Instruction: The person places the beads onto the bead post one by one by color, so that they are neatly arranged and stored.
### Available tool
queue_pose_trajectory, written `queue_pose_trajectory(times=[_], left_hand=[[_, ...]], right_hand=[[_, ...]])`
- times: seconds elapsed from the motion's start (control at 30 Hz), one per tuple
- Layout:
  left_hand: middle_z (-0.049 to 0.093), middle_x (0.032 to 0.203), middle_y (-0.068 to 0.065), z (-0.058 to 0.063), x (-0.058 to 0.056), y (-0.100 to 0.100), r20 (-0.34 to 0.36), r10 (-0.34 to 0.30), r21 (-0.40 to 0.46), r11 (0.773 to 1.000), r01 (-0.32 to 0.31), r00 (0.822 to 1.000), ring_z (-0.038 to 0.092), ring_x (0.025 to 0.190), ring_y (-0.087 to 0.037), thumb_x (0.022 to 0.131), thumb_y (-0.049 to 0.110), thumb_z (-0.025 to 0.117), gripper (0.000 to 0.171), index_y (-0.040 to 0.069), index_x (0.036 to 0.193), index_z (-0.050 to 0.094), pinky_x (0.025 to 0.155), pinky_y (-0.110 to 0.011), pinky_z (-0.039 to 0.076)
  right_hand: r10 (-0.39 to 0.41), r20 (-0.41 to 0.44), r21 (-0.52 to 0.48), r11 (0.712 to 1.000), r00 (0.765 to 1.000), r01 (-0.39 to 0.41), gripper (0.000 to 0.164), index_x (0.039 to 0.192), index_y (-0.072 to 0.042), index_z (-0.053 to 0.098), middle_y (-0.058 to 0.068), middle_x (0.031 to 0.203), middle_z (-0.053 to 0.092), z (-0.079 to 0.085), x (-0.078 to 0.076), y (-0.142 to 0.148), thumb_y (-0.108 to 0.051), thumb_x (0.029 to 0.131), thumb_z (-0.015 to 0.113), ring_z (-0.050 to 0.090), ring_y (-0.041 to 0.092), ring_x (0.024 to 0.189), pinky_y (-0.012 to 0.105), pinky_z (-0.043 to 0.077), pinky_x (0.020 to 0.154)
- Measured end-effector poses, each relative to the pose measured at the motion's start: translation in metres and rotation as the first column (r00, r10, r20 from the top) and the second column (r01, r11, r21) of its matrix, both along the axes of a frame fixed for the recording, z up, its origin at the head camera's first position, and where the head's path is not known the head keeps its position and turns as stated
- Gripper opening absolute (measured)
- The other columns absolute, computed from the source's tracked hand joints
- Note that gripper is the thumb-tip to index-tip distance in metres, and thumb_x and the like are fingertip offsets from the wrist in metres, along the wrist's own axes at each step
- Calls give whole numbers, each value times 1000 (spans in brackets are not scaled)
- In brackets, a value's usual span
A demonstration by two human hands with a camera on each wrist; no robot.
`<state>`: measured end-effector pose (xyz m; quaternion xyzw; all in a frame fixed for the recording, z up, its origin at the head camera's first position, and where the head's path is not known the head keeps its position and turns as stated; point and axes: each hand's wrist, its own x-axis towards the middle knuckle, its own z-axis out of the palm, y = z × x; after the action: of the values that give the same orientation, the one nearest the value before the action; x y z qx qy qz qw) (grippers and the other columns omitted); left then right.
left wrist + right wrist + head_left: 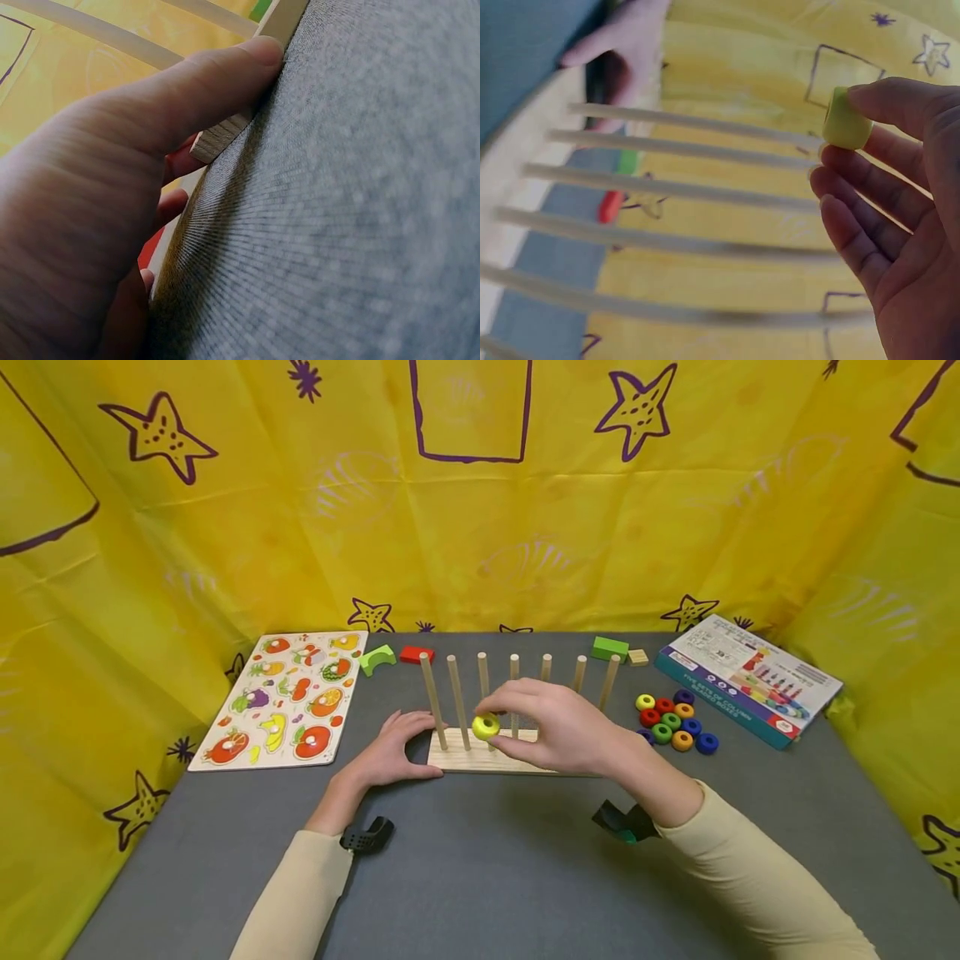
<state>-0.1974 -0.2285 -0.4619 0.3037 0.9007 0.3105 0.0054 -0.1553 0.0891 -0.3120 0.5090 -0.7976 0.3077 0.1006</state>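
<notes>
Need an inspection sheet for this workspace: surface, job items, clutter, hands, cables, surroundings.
Surface: gray tabletop.
Job's things: seven-peg wooden board; yellow bead held near the peg tips; loose colored beads to the board's right.
Clutter: fruit puzzle board, green arch block, red block, green rectangular block, small plain wooden block, bead game box.
Hands: left hand grips the board's left end; right hand pinches the yellow bead.
Cables: nothing seen.
Surroundings: yellow curtain with purple stars.
</notes>
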Motion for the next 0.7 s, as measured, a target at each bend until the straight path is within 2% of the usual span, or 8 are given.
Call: queue_pose_trajectory(times=[0.2,0.37,0.57,0.7], left_hand=[[56,139,-10,-2,-2,-1,2,-14,8,1000,14,1000,44,133,-29,75,35,90,69,12,134,63,116,-62,9],[57,138,-11,-4,-2,-2,-18,-33,28,999,34,999,46,130,-31,74,32,91,68,11,132,63,115,-63,11],[58,136,-11,-4,-3,-3,-56,-43,40,998,45,998,48,127,-31,74,30,92,67,10,131,64,114,-65,13],[57,137,-10,-4,-4,-2,-21,-34,30,999,35,999,47,130,-29,75,32,91,68,10,132,63,116,-62,10]], right_hand=[[52,-83,-59,997,995,-57,33,120,-6,70,1,115,69,28,-13,-20,-13,88,79,62,14,106,31,49,96],[33,-102,-44,998,994,-38,34,122,-7,70,2,117,68,46,-28,-36,-15,91,78,61,16,105,31,50,90],[-36,-90,31,999,995,39,33,124,-8,70,2,118,68,55,-47,-52,-18,93,75,61,16,104,30,50,90],[-37,-64,75,996,997,42,32,124,-8,70,2,116,68,57,-53,-62,-18,94,74,62,15,103,28,49,90]])
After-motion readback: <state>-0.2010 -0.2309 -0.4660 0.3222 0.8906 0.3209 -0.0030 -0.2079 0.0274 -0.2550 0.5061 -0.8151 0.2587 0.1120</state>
